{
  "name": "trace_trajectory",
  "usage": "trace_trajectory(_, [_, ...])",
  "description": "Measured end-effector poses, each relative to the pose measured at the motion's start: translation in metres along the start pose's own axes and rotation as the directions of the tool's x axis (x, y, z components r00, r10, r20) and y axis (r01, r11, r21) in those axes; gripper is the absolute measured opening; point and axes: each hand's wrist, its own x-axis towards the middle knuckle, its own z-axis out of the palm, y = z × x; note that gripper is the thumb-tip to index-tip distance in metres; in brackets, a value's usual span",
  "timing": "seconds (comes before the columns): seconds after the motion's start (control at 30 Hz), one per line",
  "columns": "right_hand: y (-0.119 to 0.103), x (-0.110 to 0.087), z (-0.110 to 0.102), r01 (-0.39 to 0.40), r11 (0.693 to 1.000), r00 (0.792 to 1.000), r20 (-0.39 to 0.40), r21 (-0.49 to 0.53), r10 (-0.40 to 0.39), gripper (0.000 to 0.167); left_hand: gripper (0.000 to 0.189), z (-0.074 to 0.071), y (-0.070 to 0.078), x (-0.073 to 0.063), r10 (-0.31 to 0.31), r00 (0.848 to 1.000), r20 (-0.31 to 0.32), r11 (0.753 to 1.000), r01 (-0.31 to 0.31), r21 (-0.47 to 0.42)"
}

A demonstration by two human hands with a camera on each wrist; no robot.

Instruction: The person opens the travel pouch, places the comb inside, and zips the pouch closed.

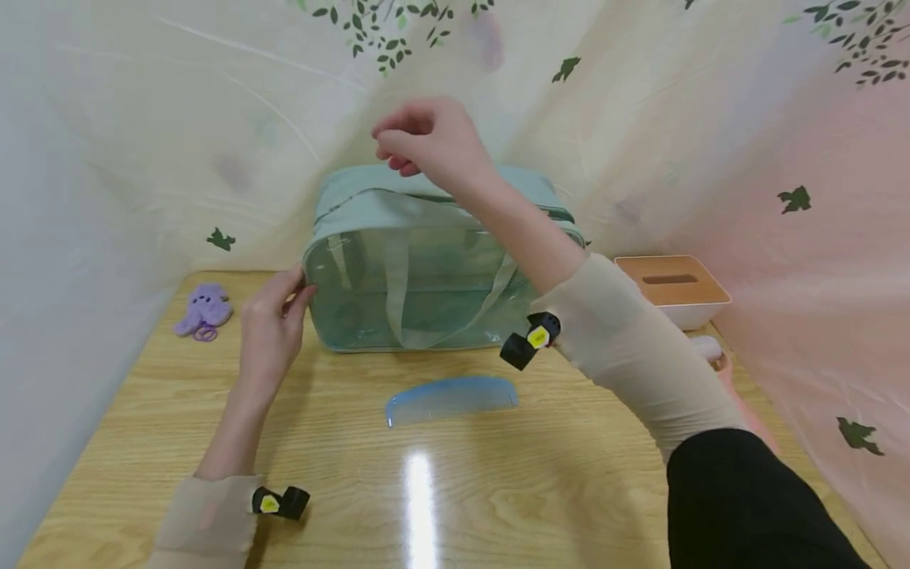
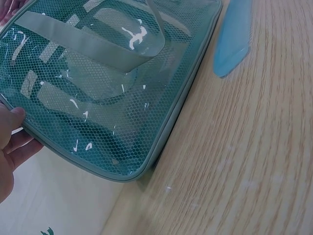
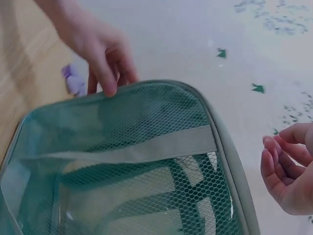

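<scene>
A mint-green toiletry bag (image 1: 355, 316) with a see-through mesh front and pale strap handles stands upright on the table. My left hand (image 1: 273, 324) grips its left side edge, thumb on the front and fingers behind, as the left wrist view shows too. Above the top of the bag, my right hand (image 1: 434, 142) is raised with its fingers loosely curled and thumb near the index fingertip. Nothing shows in it; the right wrist view has this hand (image 3: 291, 169) apart from the bag (image 3: 132, 107). In front of the bag lies a blue comb (image 1: 451, 399).
A purple plush toy (image 1: 204, 308) lies at the back left of the wooden table (image 1: 341, 490). To the right stands a white tissue box (image 1: 671, 292) with a wood-coloured lid. A pink item (image 1: 742, 403) is partly hidden by the right sleeve. Patterned cloth hangs behind.
</scene>
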Motion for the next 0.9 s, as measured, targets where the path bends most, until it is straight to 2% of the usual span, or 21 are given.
trace_trajectory(0.17, [0.016, -0.028, -0.013, 0.084, 0.986, 0.995, -0.064, 0.142, -0.075, 0.019, 0.024, -0.002, 0.0, -0.001, -0.006, 1.0, -0.001, 1.0, 0.006, 0.016])
trace_trajectory(0.23, [0.023, -0.041, -0.016, 0.085, 0.978, 0.993, -0.098, 0.188, -0.068, 0.019, 0.024, -0.002, -0.001, -0.001, -0.004, 1.0, -0.003, 1.0, 0.004, 0.019])
trace_trajectory(0.37, [0.038, -0.066, -0.021, 0.095, 0.967, 0.985, -0.166, 0.237, -0.056, 0.019, 0.025, -0.002, -0.002, -0.001, 0.019, 1.0, -0.005, 1.0, -0.019, 0.021])
trace_trajectory(0.5, [0.052, -0.086, -0.023, 0.136, 0.957, 0.975, -0.205, 0.255, -0.084, 0.022, 0.025, 0.0, -0.004, -0.001, 0.03, 1.0, -0.003, 0.999, -0.03, 0.02])
trace_trajectory(0.7, [0.078, -0.112, -0.024, 0.163, 0.95, 0.974, -0.197, 0.266, -0.112, 0.027, 0.027, 0.0, -0.004, -0.003, 0.016, 1.0, 0.006, 1.0, -0.016, 0.015])
trace_trajectory(0.9, [0.108, -0.137, -0.025, 0.12, 0.964, 0.989, -0.114, 0.239, -0.095, 0.031, 0.028, -0.002, -0.002, -0.002, 0.008, 1.0, 0.017, 1.0, -0.008, 0.007])
